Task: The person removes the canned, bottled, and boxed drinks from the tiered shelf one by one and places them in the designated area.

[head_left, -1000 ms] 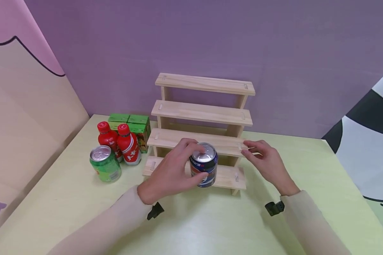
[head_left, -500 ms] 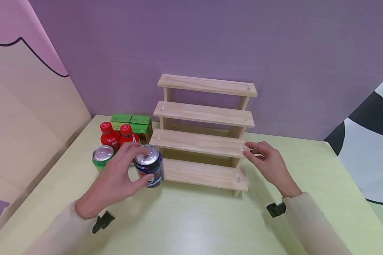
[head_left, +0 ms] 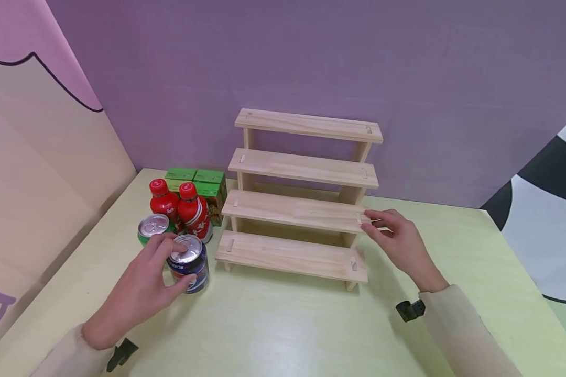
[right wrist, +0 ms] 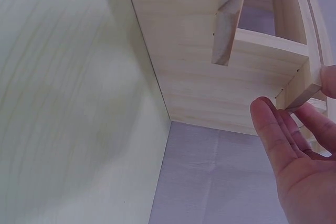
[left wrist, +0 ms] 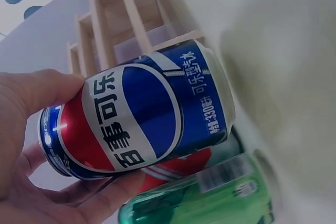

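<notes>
My left hand (head_left: 134,293) holds a blue Pepsi can (head_left: 194,266), thumb on one side and fingers over its top and far side. The can stands upright left of a four-step wooden shelf (head_left: 287,255); I cannot tell whether its base touches the table. In the left wrist view, a green can (left wrist: 205,195) is right beside the Pepsi can (left wrist: 149,116). My right hand (head_left: 401,246) pinches the right end of the second board from the bottom. In the right wrist view, the thumb is on one face of that board end (right wrist: 304,95), fingers at the other.
Two red bottles (head_left: 195,212) with red caps stand behind the cans, with green cartons (head_left: 209,183) behind them. A purple wall (head_left: 306,57) rises behind the shelf. Pale table surface (head_left: 283,324) extends in front of the shelf.
My left hand has carried the Pepsi can from in front of the shelf leftward and down, beside the green can. The right hand has stayed at the shelf's end.
</notes>
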`<state>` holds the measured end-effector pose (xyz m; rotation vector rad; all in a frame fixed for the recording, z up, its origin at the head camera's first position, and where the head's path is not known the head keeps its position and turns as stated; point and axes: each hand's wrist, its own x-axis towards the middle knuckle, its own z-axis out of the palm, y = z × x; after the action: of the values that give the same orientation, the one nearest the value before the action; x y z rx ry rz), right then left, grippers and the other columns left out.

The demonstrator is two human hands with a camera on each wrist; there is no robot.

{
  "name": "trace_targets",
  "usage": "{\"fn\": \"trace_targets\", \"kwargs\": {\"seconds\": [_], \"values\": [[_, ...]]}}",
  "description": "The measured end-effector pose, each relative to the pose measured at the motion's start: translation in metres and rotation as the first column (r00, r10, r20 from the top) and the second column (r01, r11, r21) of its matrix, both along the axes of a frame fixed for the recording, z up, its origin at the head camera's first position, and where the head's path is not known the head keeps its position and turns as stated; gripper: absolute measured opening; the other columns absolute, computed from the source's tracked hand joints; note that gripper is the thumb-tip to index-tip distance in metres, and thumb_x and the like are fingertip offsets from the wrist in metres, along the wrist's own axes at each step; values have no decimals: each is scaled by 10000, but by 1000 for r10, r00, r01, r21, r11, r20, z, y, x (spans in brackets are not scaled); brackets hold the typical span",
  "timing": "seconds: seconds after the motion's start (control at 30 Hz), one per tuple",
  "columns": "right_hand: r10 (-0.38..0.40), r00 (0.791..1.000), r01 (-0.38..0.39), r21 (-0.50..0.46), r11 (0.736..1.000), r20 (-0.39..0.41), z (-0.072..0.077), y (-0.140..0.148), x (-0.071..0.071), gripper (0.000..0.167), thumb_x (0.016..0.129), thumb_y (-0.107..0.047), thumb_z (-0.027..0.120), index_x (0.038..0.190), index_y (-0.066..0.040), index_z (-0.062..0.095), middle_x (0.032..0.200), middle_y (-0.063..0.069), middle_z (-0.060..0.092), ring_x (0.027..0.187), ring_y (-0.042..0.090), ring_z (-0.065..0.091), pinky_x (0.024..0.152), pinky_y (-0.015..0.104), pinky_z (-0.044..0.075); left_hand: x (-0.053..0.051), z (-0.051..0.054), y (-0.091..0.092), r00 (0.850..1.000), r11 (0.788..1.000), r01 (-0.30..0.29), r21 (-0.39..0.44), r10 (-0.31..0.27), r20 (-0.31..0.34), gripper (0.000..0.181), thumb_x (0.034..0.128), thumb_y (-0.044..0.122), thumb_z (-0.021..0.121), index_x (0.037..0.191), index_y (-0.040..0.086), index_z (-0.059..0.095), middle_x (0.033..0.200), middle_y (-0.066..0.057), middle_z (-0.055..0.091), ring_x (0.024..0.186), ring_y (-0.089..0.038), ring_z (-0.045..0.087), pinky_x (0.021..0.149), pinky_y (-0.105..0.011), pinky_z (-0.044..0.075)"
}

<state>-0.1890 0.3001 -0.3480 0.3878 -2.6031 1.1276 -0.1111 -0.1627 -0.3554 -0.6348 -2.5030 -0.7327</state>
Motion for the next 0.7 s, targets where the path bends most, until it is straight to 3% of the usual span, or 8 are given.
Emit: {"fn": "trace_targets", "kwargs": {"seconds": [0.2, 0.27, 0.4, 0.5, 0.7], "values": [[2, 1000, -2, -8, 1000, 1, 1, -2, 0, 397, 904, -231, 652, 1252, -47, 607, 1101, 79, 581, 978, 202, 591, 772, 84, 444, 0, -13, 3, 996, 999, -47, 12, 46, 70, 551, 645, 121, 873, 1071, 60, 529, 1164, -168, 481, 993, -333, 543, 732, -468, 537], [2, 1000, -2, -14, 1000, 0, 1, -2, 1, 391, 904, -233, 652, 1248, -50, 612, 1095, 74, 582, 976, 205, 595, 774, 92, 449, 1, -17, 4, 996, 998, -61, 11, 60, 67, 557, 646, 127, 873, 1085, 69, 535, 1178, -181, 477, 1015, -344, 523, 736, -484, 532], [-6, 1000, 6, -2, 1000, -7, 1, -1, 1, 384, 908, -234, 647, 1243, -50, 615, 1080, 71, 583, 963, 192, 596, 774, 100, 455, -3, -19, 6, 996, 997, -71, -5, 70, -54, 565, 605, 118, 891, 1070, 88, 571, 1188, -200, 501, 1078, -372, 440, 773, -506, 486], [-8, 1000, 8, 12, 1000, -9, 0, 0, 1, 388, 909, -227, 645, 1248, -41, 610, 1084, 79, 581, 957, 171, 592, 770, 99, 455, -8, -18, 8, 986, 997, -75, -15, 72, -148, 579, 552, 94, 911, 1030, 62, 585, 1182, -192, 517, 1088, -405, 378, 818, -525, 385], [9, 1000, -9, 6, 1000, -13, 0, -1, 1, 392, 905, -194, 651, 1260, -36, 600, 1110, 88, 583, 963, 168, 589, 773, 94, 450, -18, -17, 9, 977, 995, -102, -22, 96, -190, 596, 532, 63, 919, 1015, -14, 581, 1139, -171, 544, 1066, -391, 375, 742, -479, 287]]}}
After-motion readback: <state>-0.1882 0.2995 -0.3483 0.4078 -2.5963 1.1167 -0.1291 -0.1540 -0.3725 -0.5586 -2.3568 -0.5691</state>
